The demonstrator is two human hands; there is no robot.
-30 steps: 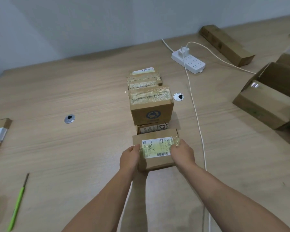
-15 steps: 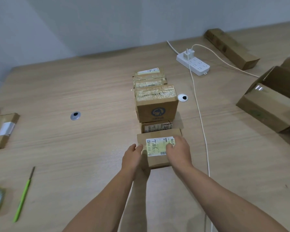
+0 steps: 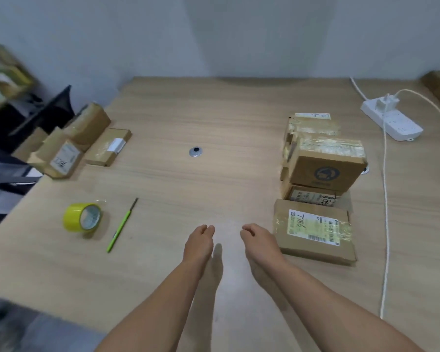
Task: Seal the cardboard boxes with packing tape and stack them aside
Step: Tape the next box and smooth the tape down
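My left hand (image 3: pixel 198 242) hovers over the bare table (image 3: pixel 214 118), fingers pressed together and curled slightly, holding nothing. My right hand (image 3: pixel 261 241) sits beside it, fingers loosely curled, empty, its outer edge just beside the near box (image 3: pixel 313 231).

Near box: flat on the table, closed, tape over a pale green shipping label with a barcode and handwritten digits that appear to read "7786". Printed text on it is too small to read.

Behind it, touching, a row of taped boxes (image 3: pixel 323 161). The tallest bears a round dark blue logo on its front face; wording beneath is illegible. A lower box shows a label with handwritten marks I cannot make out.

Left of my hands: a green pen (image 3: pixel 121 226), then a yellow tape roll (image 3: pixel 82 218) standing on edge. Further left, at the table edge, more boxes (image 3: pixel 69 146), one with a white handwritten label, unreadable.

Far right: a white power strip (image 3: pixel 391 121) with a plug in it and a cable (image 3: pixel 385 224) running toward me.
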